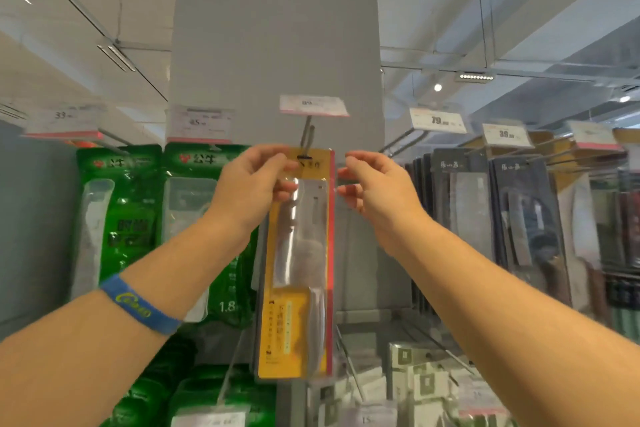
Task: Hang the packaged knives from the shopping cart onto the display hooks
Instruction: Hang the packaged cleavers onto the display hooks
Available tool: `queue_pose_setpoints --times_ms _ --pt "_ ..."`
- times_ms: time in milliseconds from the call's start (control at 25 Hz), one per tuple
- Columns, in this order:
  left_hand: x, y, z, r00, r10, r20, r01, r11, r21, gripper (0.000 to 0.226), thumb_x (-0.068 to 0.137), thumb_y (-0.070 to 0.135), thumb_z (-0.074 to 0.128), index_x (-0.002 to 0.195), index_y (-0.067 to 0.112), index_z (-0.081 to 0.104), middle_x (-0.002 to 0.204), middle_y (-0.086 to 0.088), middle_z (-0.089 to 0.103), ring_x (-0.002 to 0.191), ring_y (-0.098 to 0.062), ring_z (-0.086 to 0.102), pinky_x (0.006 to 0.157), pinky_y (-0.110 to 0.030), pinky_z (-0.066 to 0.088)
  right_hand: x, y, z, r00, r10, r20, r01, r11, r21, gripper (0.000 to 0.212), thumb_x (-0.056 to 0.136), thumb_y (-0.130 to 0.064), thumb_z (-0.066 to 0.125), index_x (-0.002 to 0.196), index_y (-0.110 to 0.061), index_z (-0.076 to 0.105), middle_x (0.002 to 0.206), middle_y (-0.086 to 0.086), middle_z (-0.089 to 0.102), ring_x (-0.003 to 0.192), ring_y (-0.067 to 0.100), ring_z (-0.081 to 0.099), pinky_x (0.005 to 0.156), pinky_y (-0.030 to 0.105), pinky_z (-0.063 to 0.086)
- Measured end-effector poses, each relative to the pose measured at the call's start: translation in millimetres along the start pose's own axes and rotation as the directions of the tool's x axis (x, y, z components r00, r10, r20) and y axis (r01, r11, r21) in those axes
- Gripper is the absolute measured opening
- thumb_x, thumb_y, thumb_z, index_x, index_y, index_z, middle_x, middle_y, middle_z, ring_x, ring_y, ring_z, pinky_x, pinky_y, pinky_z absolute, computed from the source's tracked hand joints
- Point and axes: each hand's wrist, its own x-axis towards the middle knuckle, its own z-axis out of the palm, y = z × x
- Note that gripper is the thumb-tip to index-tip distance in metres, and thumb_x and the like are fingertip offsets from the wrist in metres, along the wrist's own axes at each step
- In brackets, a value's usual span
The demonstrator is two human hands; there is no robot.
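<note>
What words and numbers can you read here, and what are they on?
"79": price tag right of the pillar.
"38": next price tag rightward.
"33": far-left price tag.
"公牛": green package, top.
"1.8": same green package, lower down.
Too blurred to read: yellow knife package print, blue wristband, dark packages, the other price tags.

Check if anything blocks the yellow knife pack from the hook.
Nothing visible. The tip of the hook meets the hang hole of the pack; left hand grips its top left, right hand is at its right edge.
</note>
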Motion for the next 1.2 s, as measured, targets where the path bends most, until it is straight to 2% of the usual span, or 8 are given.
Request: queue_pose_setpoints --times_ms 160,280,440,600,800,920,1080,1200 --pt "-72.1 -35.0 33.7 0.991 -0.073 0.11 0.081 0.994 -0.075 0.02 0.103 0.017 0.054 0.095 0.021 0.073 0.081 0.001 0.075 0.053 -0.008 0.061 0.049 -0.017 0.047 -72.3 23.2 -41.1 1.0 0.006 0.011 -0.005 0.997 -0.081 0.008 0.101 -0.024 0.061 0.103 -0.024 0.068 0.079 -0.006 0.073 0.051 0.012 0.061 0.052 0.023 0.046" --pt "-146.9 -69.3 66.4 0.956 -0.167 0.243 0.212 0.962 -0.173 0.02 0.094 0.026 0.061 0.083 0.024 0.077 0.079 -0.003 0.076 0.054 -0.01 0.059 0.047 -0.019 0.045 -157.4 57.1 -104.1 0.999 0.003 -0.035 -0.008 0.989 -0.144 0.008 0.097 -0.029 0.064 0.095 -0.027 0.072 0.076 -0.003 0.072 0.048 0.012 0.059 0.045 0.019 0.041" --pt "-298.6 -127.0 140.7 0.767 -0.355 0.534 0.473 0.876 -0.096 0.026 0.1 0.012 0.059 0.081 0.019 0.075 0.076 -0.002 0.075 0.052 -0.008 0.059 0.048 -0.015 0.045 -331.5 100.6 -214.1 0.917 0.219 -0.333 -0.323 0.898 -0.298 0.013 0.095 -0.031 0.066 0.093 -0.021 0.073 0.075 0.001 0.071 0.048 0.013 0.058 0.046 0.018 0.042" --pt "-486.5 -157.4 218.5 0.314 -0.553 0.772 0.685 0.695 0.219 0.026 0.102 0.008 0.053 0.09 0.018 0.073 0.077 0.0 0.073 0.053 -0.006 0.059 0.05 -0.016 0.043 -528.1 103.5 -307.0 0.551 0.427 -0.717 -0.732 0.66 -0.169 0.015 0.1 -0.02 0.06 0.095 -0.016 0.073 0.076 0.003 0.072 0.051 0.017 0.059 0.047 0.021 0.041" --pt "-676.4 -126.2 282.9 -0.235 -0.569 0.788 0.719 0.444 0.535 0.033 0.102 -0.008 0.034 0.095 0.003 0.064 0.083 -0.01 0.068 0.046 -0.006 0.059 0.04 -0.016 0.04 -730.2 42.3 -369.8 0.066 0.416 -0.907 -0.849 0.501 0.168 0.018 0.104 -0.018 0.055 0.1 -0.012 0.071 0.077 -0.001 0.072 0.05 0.012 0.059 0.044 0.019 0.039" --pt "-745.9 -88.3 326.0 -0.344 -0.494 0.799 0.652 0.487 0.582 0.034 0.096 -0.013 0.035 0.073 0.002 0.054 0.08 -0.012 0.068 0.046 -0.007 0.059 0.044 -0.02 0.041 -819.4 -2.7 -386.3 -0.148 0.34 -0.929 -0.822 0.48 0.307 0.018 0.104 -0.021 0.056 0.1 -0.012 0.071 0.082 0.003 0.072 0.051 0.012 0.06 0.046 0.021 0.041" --pt "-804.8 -12.8 392.4 -0.422 -0.309 0.852 0.562 0.649 0.513 0.025 0.083 0.009 0.042 0.058 0.009 0.046 0.055 -0.005 0.058 0.047 -0.017 0.047 0.044 -0.02 0.033 -886.9 -58.0 -397.0 -0.333 0.201 -0.921 -0.748 0.539 0.387 0.017 0.103 -0.027 0.058 0.099 -0.018 0.071 0.079 -0.004 0.074 0.056 0.012 0.063 0.049 0.021 0.044" --pt "-845.8 45.0 441.3 -0.508 -0.204 0.837 0.465 0.753 0.466 0.025 0.075 0.0 0.04 0.053 0.008 0.05 0.049 -0.003 0.049 0.047 -0.017 0.039 0.044 -0.022 0.032 -921.9 -87.8 -400.8 -0.455 0.106 -0.884 -0.67 0.613 0.419 0.015 0.104 -0.028 0.057 0.102 -0.024 0.071 0.081 -0.009 0.074 0.058 0.01 0.065 0.048 0.017 0.045"
